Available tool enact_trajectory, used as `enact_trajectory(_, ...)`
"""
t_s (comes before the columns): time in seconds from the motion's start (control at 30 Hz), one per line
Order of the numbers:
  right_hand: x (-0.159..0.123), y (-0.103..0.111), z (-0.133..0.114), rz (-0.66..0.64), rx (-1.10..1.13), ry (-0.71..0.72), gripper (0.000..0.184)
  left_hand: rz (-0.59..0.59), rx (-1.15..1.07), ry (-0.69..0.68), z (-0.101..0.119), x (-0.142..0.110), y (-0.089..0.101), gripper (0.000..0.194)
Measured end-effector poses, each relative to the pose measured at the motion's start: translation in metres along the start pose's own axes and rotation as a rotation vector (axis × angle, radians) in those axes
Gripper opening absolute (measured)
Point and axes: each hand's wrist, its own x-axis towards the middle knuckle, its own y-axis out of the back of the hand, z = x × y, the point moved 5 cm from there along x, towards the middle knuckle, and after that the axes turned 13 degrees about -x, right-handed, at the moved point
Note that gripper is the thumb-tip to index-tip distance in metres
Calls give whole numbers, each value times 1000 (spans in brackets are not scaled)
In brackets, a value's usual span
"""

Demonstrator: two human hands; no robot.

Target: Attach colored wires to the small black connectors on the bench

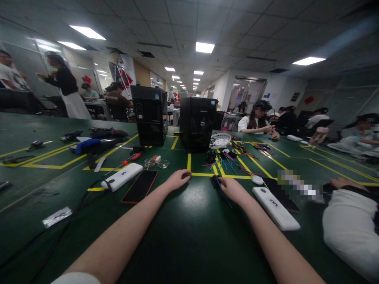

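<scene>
Small black piece (214, 181) with trailing blue wire (227, 199), in right grip (231, 188)

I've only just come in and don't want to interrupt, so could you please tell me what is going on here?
A person sits at a green table, right hand at a small dark part with a blue wire; the grip is hard to tell. The left hand rests on the tabletop, holding nothing visible. Two black computer cases stand upright ahead, with loose wires beyond the right hand.
</scene>
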Motion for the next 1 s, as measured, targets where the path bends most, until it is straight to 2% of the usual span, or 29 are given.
enact_trajectory(0.1,-1,-7,-45,62,70,225,39,50,-5,-1,-1,1,3,29)
enact_trajectory(0.2,0,-14,-71,93,66,279,40,65,-14,6,-3,2,5,34)
enact_trajectory(0.3,6,-16,-84,109,32,327,40,46,-33,28,-5,3,4,37)
enact_trajectory(0.53,22,-16,-91,188,-51,374,37,62,-72,41,-6,5,6,33)
enact_trajectory(0.7,21,-17,-87,307,-112,413,41,74,-52,31,-3,4,9,26)
enact_trajectory(0.87,10,-21,-86,483,-9,376,44,93,-79,15,-4,4,11,24)
enact_trajectory(1.0,6,-18,-102,566,67,375,32,92,-111,21,-4,4,11,23)
